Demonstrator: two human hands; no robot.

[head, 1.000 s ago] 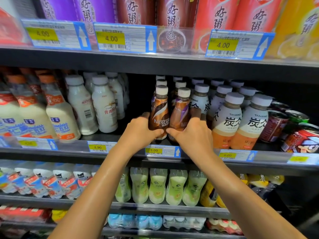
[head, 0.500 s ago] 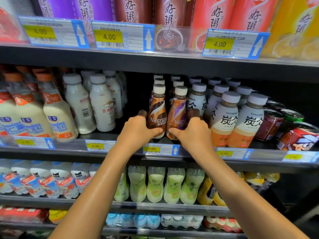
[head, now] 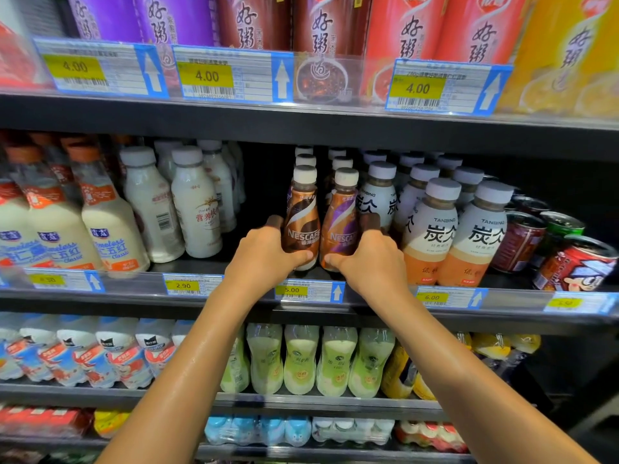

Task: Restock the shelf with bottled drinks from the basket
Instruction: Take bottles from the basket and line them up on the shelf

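Two Nescafe coffee bottles stand side by side at the front of the middle shelf [head: 378, 298]. My left hand [head: 264, 259] wraps the lower part of the brown-label bottle [head: 302, 216]. My right hand [head: 370, 262] wraps the lower part of the purple-label bottle [head: 341, 219]. Both bottles are upright on the shelf, with more of the same kind lined up behind them. The basket is out of sight.
White Tanbing bottles [head: 432, 236] stand close on the right, then cans [head: 576, 262]. Cream-coloured milk bottles [head: 197, 209] stand to the left across a dark gap. The upper shelf holds tall porridge cans [head: 321, 31]. Green drinks [head: 301, 360] fill the shelf below.
Both hands stay on the same two bottles at the shelf front. Only the view has shifted slightly.
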